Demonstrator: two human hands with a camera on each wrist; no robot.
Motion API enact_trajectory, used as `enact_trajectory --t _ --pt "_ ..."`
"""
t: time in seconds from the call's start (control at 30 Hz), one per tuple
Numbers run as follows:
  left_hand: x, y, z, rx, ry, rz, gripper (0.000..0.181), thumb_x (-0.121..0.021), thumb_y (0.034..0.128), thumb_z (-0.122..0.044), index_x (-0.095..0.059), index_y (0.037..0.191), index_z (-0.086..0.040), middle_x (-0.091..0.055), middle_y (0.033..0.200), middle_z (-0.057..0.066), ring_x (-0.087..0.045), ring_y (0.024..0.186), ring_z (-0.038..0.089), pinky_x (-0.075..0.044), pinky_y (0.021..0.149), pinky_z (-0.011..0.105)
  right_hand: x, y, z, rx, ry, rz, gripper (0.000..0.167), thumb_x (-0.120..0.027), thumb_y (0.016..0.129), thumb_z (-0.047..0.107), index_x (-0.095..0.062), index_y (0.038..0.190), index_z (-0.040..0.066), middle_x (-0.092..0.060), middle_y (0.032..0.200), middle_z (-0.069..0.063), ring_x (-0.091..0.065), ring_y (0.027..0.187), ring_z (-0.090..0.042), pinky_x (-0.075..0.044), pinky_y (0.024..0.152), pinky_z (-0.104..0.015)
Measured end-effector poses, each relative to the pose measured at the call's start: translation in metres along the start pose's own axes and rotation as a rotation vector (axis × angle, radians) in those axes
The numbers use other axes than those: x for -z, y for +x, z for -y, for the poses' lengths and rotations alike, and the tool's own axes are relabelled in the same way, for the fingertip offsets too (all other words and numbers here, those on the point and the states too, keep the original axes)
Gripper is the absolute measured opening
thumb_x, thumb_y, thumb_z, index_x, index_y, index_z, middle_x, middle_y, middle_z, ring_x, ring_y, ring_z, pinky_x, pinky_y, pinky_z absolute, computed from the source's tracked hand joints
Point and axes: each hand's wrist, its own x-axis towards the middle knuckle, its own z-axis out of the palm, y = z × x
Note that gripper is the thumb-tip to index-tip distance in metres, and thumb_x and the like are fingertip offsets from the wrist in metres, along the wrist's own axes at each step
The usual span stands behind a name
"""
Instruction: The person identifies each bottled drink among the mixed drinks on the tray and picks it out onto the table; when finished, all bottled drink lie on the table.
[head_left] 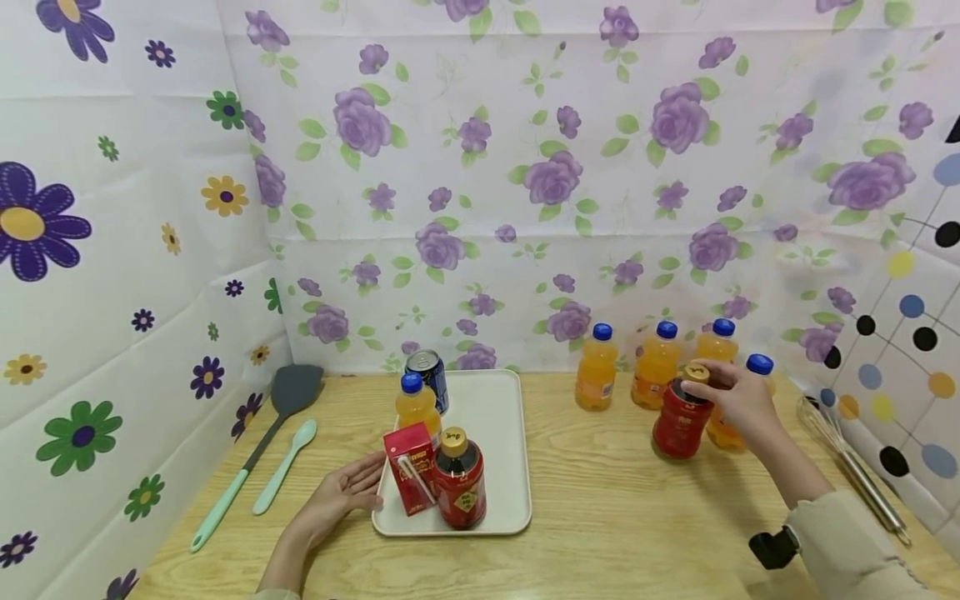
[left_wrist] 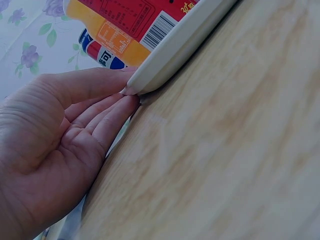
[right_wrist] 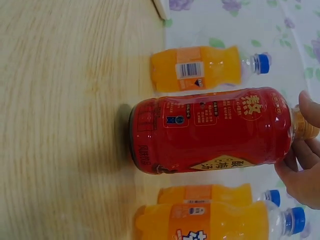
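At the tray's left rim, my left hand (head_left: 333, 498) pinches the edge of the cream tray (head_left: 504, 450), thumb above and fingers beneath in the left wrist view. On the tray stand a red juice carton (head_left: 405, 475) with a straw, a red-labelled drink bottle (head_left: 460, 492), a bottle of orange soda (head_left: 415, 408) and a dark blue can (head_left: 425, 364). My right hand (head_left: 738, 404) grips a second red-labelled bottle (head_left: 677, 427) by its gold cap and neck. That bottle is upright; whether its base touches the table I cannot tell.
Several orange soda bottles (head_left: 596, 371) with blue caps stand around the gripped bottle, near the flowered back curtain (head_left: 480, 183). A spatula (head_left: 258, 450) and a pale green spoon (head_left: 285, 467) lie on the left. A whisk (head_left: 858, 471) lies at the right edge.
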Motion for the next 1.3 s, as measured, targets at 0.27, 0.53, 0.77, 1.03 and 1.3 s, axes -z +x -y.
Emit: enact_trajectory --t 0.27,0.53,0.77,1.03,1.3 --pt "0.000 0.000 0.001 0.005 0.003 0.002 0.083 -0.067 0.0881 -0.002 -0.017 0.153 0.007 -0.018 0.158 0.029 -0.024 0.146 0.038 -0.047 0.107 0.019 0.000 0.002 -0.016 0.033 0.026 -0.070 0.067 -0.068 0.088 0.047 -0.054 0.138 0.004 -0.063 0.120 -0.002 -0.050 0.082 0.018 -0.053 0.069 -0.009" --pt "0.000 0.000 -0.002 0.011 0.008 -0.004 0.083 -0.068 0.0878 -0.002 -0.018 0.153 0.007 -0.018 0.158 0.028 -0.024 0.146 0.038 -0.047 0.107 0.019 -0.002 0.003 -0.020 -0.013 0.113 -0.073 0.074 -0.068 0.086 0.050 -0.050 0.141 0.004 -0.050 0.107 0.021 -0.049 0.087 0.016 -0.050 0.071 -0.003" --pt "-0.001 0.001 -0.002 0.010 0.007 -0.005 0.083 -0.068 0.0868 0.000 -0.018 0.153 0.008 -0.019 0.158 0.028 -0.023 0.146 0.038 -0.047 0.107 0.019 -0.003 0.002 -0.022 -0.057 0.162 -0.045 0.077 -0.067 0.086 0.052 -0.045 0.145 0.008 -0.049 0.102 0.029 -0.049 0.090 0.014 -0.049 0.073 -0.003" --pt "-0.001 0.000 -0.001 0.007 0.009 -0.008 0.083 -0.068 0.0869 -0.002 -0.019 0.153 0.007 -0.020 0.158 0.028 -0.023 0.146 0.039 -0.046 0.107 0.019 -0.005 0.002 -0.026 -0.028 0.178 -0.060 0.073 -0.068 0.086 0.050 -0.047 0.143 0.008 -0.050 0.095 0.035 -0.050 0.087 0.016 -0.050 0.072 -0.002" --pt "0.000 0.001 0.001 0.002 0.008 -0.003 0.083 -0.069 0.0869 -0.002 -0.019 0.153 0.006 -0.020 0.158 0.028 -0.022 0.146 0.040 -0.046 0.108 0.020 -0.002 0.001 -0.026 -0.010 0.161 -0.023 0.074 -0.067 0.088 0.049 -0.044 0.144 0.007 -0.049 0.099 0.034 -0.049 0.090 0.016 -0.049 0.073 -0.002"
